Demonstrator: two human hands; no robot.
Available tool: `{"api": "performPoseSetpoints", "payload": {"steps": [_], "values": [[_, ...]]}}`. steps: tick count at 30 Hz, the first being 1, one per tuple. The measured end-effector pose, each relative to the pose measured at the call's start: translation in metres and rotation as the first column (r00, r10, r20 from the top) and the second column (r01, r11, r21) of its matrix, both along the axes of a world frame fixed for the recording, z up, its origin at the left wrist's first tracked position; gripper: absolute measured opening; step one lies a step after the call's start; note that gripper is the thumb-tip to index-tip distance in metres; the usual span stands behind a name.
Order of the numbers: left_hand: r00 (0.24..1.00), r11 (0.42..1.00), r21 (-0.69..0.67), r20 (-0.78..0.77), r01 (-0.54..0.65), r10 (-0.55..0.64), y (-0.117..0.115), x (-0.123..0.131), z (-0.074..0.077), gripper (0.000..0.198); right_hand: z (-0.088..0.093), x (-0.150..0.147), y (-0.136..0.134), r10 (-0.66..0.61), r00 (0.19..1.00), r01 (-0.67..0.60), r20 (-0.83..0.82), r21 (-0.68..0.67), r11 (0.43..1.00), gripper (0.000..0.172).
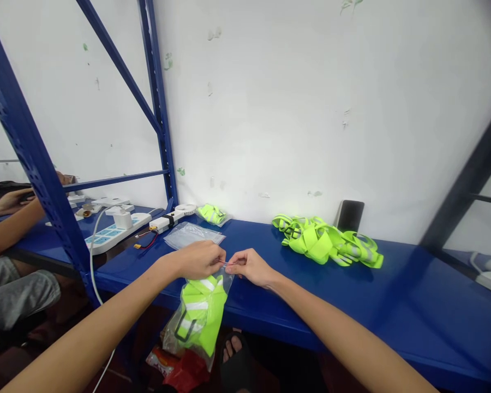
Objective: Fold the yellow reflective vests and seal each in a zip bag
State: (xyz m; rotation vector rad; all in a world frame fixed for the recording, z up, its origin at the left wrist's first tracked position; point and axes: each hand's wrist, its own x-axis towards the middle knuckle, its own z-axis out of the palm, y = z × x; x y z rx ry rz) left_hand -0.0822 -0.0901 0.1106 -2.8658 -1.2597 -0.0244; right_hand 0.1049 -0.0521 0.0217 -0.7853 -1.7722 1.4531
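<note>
A clear plastic bag (202,316) hangs over the front edge of the blue table, with a folded neon-yellow reflective strap and a black buckle inside. My left hand (200,258) pinches the bag's top edge. Close beside it, my right hand (251,266) pinches the same edge, where a thin red line shows between the fingers. Behind my hands lie flat clear bags (193,236) on the table. A second bagged neon strap (213,214) rests near the wall. To the right is a loose heap of neon reflective straps (321,240).
A dark phone (350,216) leans against the wall. On the left are a white power strip (117,232), a small white fan (174,217) and a red-black wire (147,240). A blue upright (36,142) stands before another person's arm (12,232). Red packaging (186,371) lies below.
</note>
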Motion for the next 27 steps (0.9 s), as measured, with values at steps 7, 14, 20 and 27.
{"api": "performPoseSetpoints", "payload": {"steps": [7,14,20,27], "values": [[0.996,0.991,0.106,-0.046,0.086,-0.082,-0.004,0.007,0.003,0.017,0.005,0.002,0.0,0.014,1.0,-0.015,0.003,0.107,0.994,0.032],[0.999,0.993,0.109,0.009,0.04,-0.042,-0.001,0.007,0.0,0.019,0.007,0.007,0.001,0.09,0.996,-0.092,0.027,0.076,0.993,0.028],[0.897,0.927,0.178,0.365,-0.331,0.25,0.027,-0.038,0.006,0.045,0.009,0.008,0.01,-0.045,0.975,0.06,-0.217,0.063,0.996,0.023],[0.851,0.844,0.288,0.424,-0.452,0.311,0.053,-0.073,-0.057,0.042,0.02,0.015,0.068,-0.49,0.685,0.419,-0.539,-0.259,0.87,0.021]]}}
